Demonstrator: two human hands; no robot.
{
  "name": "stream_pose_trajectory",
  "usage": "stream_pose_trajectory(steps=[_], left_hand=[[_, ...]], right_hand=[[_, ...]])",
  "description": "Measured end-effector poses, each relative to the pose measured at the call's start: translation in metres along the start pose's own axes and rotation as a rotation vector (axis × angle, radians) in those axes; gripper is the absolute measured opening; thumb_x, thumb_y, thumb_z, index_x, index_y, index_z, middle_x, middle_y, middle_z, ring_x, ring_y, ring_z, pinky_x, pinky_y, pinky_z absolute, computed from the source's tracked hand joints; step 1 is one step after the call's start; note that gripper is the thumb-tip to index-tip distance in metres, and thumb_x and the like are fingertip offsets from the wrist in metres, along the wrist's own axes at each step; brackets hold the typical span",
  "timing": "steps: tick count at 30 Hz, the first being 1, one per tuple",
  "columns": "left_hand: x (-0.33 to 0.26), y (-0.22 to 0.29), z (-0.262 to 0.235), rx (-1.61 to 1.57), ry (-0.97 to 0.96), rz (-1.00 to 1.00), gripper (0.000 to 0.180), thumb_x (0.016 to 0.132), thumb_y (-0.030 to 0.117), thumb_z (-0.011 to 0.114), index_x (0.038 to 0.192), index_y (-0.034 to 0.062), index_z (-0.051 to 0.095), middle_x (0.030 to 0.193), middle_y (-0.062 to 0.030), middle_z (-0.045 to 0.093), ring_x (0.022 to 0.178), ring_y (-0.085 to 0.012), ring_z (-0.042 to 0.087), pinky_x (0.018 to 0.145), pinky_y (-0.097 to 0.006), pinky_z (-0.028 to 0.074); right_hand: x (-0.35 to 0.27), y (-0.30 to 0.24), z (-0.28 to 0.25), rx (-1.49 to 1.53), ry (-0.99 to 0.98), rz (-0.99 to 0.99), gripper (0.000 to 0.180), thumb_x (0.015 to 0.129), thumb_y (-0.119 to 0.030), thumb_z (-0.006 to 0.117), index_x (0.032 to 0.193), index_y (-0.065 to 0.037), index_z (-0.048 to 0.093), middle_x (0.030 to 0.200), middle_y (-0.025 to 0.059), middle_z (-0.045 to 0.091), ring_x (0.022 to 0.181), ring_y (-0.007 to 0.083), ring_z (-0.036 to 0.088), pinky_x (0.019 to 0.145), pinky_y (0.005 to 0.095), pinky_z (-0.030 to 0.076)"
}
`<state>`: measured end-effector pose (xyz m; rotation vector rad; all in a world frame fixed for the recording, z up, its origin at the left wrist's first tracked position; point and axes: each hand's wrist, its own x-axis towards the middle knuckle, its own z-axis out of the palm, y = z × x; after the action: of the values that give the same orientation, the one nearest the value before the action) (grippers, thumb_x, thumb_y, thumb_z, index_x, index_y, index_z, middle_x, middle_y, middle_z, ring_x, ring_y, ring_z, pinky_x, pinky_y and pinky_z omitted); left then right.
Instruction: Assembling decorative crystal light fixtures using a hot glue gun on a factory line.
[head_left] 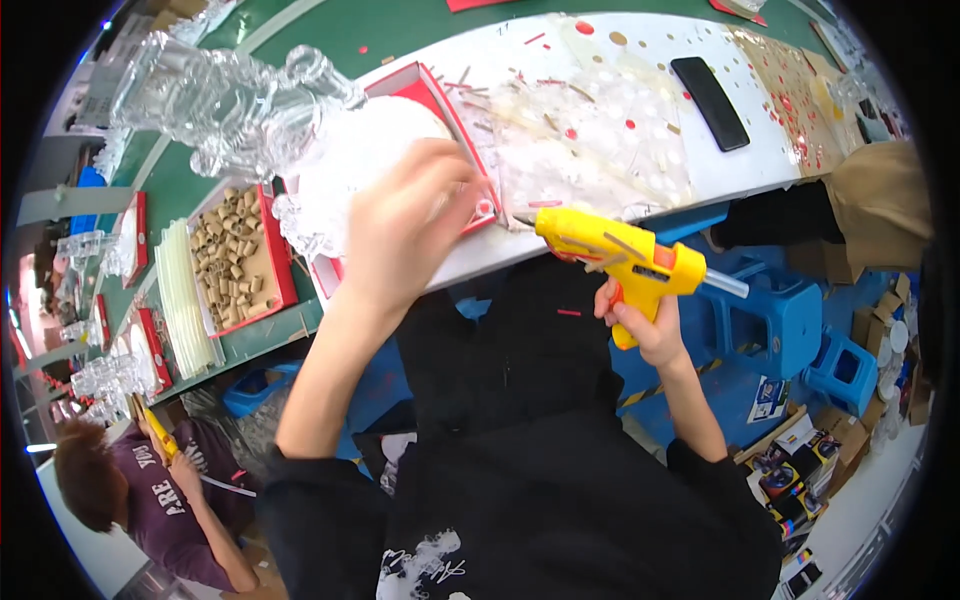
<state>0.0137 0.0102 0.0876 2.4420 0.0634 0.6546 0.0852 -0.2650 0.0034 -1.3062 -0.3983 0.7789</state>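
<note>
My right hand (645, 325) grips a yellow hot glue gun (620, 250) by its handle, the nozzle pointing left. A translucent glue stick (727, 283) sticks out of the gun's back end. My left hand (405, 225) hovers over a red-edged white box (455, 115), its fingers bent and smeared by motion; whether it pinches anything is unclear. A small round white piece (485, 207) shows in the box corner beside its fingertips. Partly behind that hand is a bright white mass (370, 140), its details washed out. Clear, glass-like ornate pieces (230, 110) stand at upper left.
A tray of short cardboard tubes (235, 260) and a bundle of translucent glue sticks (185, 290) lie left. Glue-stained sheeting (590, 140) with scraps covers the white worktop, near a black phone (710, 103). Blue stools (765, 315) stand right. Another person (170, 490) works lower left.
</note>
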Motion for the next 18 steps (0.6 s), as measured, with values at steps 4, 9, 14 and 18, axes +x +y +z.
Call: stream_pose_trajectory(steps=[4, 9, 14, 18], left_hand=[[0.018, 0.004, -0.081, 0.514, 0.992, 0.188, 0.055, 0.078, 0.012, 0.077, 0.122, -0.0052, 0.048, 0.115, -0.014, 0.057, 0.107, -0.0235, 0.054, 0.09, -0.032, 0.045], [0.102, -0.064, -0.133, -0.018, 0.351, -0.278, 0.058, 0.079, 0.028, 0.076, 0.116, -0.0094, 0.051, 0.098, -0.0146, 0.065, 0.091, -0.0149, 0.062, 0.074, -0.023, 0.048], [0.184, -0.123, -0.207, 0.083, 0.419, -0.006, 0.043, 0.081, 0.034, 0.073, 0.101, -0.0019, 0.063, 0.081, -0.0047, 0.067, 0.076, -0.0103, 0.062, 0.067, -0.021, 0.046], [0.214, -0.17, -0.215, 0.199, 0.375, 0.095, 0.038, 0.079, 0.033, 0.075, 0.099, 0.0025, 0.065, 0.084, -0.001, 0.067, 0.073, -0.0119, 0.059, 0.07, -0.027, 0.048]], right_hand=[[-0.007, -0.002, 0.0, 0.038, 0.043, -0.051, 0.033, 0.079, -0.009, 0.059, 0.11, -0.003, 0.048, 0.079, 0.0094, 0.06, 0.068, 0.0106, 0.057, 0.061, 0.0209, 0.047], [-0.012, 0.01, -0.007, 0.092, 0.113, -0.018, 0.029, 0.08, -0.009, 0.059, 0.106, -0.003, 0.048, 0.08, 0.0112, 0.061, 0.062, 0.0098, 0.055, 0.059, 0.0216, 0.047], [-0.02, 0.012, -0.008, 0.059, 0.095, -0.026, 0.037, 0.08, -0.007, 0.06, 0.114, -0.004, 0.045, 0.084, 0.0101, 0.059, 0.068, 0.0108, 0.057, 0.06, 0.0217, 0.047], [-0.034, 0.021, -0.014, 0.054, 0.112, 0.002, 0.047, 0.081, -0.004, 0.059, 0.124, -0.004, 0.041, 0.088, 0.0089, 0.058, 0.072, 0.0113, 0.058, 0.06, 0.0215, 0.048]])
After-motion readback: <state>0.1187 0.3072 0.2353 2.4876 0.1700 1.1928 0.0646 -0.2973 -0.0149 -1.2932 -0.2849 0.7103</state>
